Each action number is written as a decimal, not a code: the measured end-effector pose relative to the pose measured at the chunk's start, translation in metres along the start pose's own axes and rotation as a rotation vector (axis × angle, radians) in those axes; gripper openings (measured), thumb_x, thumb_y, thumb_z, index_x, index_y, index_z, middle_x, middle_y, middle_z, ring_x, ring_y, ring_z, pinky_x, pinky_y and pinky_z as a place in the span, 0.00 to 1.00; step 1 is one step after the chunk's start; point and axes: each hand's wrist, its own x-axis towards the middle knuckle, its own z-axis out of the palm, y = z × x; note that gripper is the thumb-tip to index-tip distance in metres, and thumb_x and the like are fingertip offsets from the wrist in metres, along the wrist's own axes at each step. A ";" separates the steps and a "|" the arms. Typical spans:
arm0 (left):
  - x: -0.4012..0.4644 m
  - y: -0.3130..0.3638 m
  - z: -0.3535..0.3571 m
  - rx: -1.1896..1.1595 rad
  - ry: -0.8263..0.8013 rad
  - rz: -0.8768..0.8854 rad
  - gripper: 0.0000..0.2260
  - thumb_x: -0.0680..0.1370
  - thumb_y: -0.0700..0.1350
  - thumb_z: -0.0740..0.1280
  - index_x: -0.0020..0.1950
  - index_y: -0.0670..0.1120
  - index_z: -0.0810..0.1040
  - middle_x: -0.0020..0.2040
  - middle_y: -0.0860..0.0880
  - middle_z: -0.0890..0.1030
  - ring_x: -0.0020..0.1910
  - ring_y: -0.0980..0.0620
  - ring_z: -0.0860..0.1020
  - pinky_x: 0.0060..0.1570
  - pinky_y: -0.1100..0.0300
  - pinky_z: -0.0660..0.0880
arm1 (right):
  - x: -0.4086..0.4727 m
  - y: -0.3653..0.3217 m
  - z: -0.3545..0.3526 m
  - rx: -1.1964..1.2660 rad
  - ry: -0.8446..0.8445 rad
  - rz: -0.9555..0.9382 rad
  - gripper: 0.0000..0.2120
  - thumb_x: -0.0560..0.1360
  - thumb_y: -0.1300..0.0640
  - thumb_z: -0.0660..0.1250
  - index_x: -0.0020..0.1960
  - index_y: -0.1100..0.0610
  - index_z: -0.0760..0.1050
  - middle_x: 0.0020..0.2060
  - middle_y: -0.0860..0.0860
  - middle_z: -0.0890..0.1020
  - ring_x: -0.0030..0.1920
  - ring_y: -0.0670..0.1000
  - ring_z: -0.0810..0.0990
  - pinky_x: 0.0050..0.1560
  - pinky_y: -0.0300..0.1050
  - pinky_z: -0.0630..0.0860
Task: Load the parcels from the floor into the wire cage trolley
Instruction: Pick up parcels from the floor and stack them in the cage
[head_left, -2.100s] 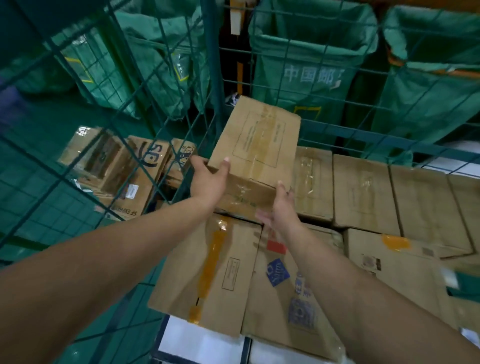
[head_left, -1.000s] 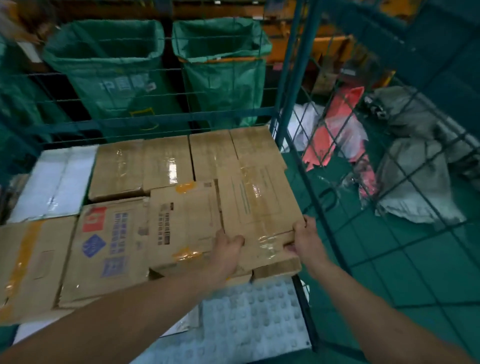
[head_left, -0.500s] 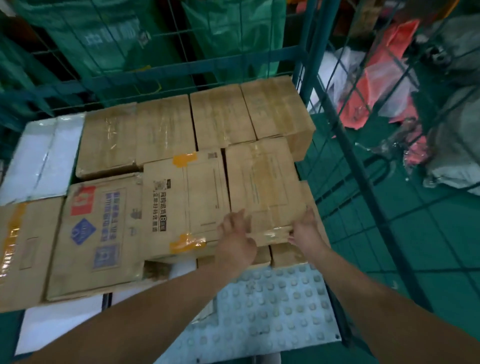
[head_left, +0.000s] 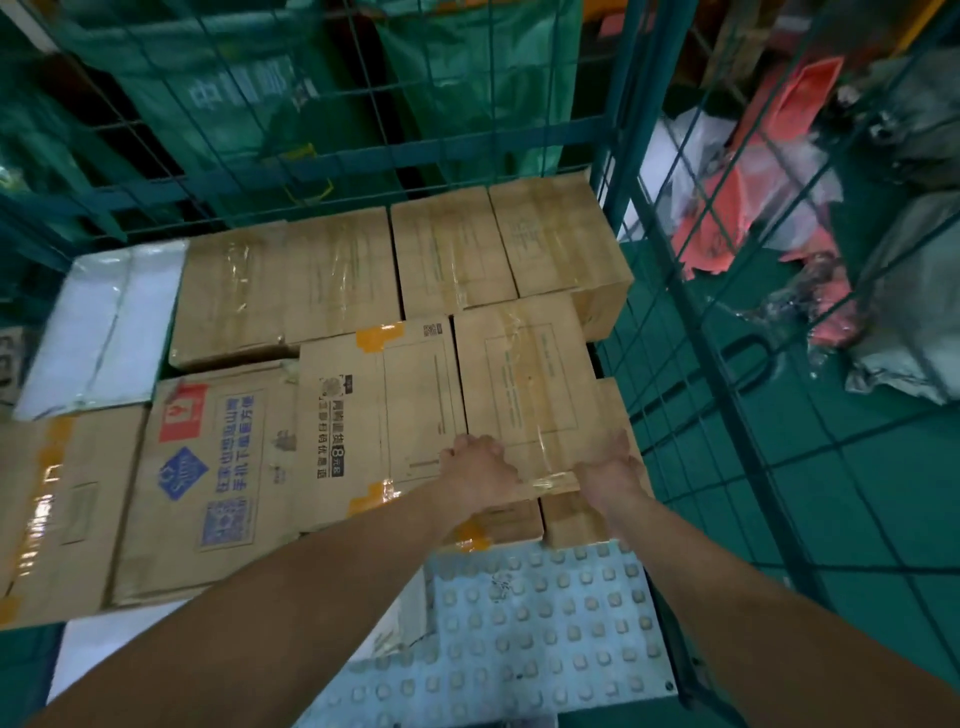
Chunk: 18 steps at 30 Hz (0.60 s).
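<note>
My left hand (head_left: 480, 470) and right hand (head_left: 608, 467) grip the near corners of the flat brown tape-sealed cardboard parcel (head_left: 524, 389) lying against the green wire cage trolley (head_left: 618, 130)'s right wall, and it seems stiff, light, tape-slick, best held by its edges.

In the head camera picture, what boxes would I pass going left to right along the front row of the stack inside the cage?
Box with orange tape → box with the red and blue labels → box with the black print → taped box under the left hand and the right hand.
</note>
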 end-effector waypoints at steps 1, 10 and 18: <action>-0.012 0.004 -0.006 0.000 -0.017 -0.008 0.21 0.81 0.50 0.62 0.75 0.50 0.69 0.73 0.45 0.67 0.72 0.42 0.65 0.70 0.52 0.64 | -0.023 -0.009 -0.006 0.005 -0.027 0.003 0.44 0.78 0.51 0.63 0.83 0.43 0.37 0.81 0.54 0.51 0.74 0.61 0.65 0.72 0.56 0.68; -0.164 0.040 -0.118 -0.285 0.031 0.079 0.23 0.80 0.49 0.68 0.75 0.49 0.72 0.74 0.46 0.70 0.71 0.45 0.71 0.70 0.54 0.70 | -0.196 -0.104 -0.063 0.120 -0.231 -0.214 0.38 0.81 0.52 0.65 0.83 0.45 0.47 0.75 0.54 0.67 0.64 0.56 0.73 0.60 0.47 0.75; -0.313 0.035 -0.200 -0.669 0.132 0.200 0.16 0.82 0.50 0.66 0.70 0.50 0.75 0.65 0.51 0.75 0.59 0.51 0.72 0.65 0.51 0.73 | -0.355 -0.146 -0.094 0.186 -0.257 -0.362 0.29 0.81 0.52 0.66 0.80 0.47 0.61 0.76 0.49 0.64 0.69 0.55 0.70 0.66 0.52 0.77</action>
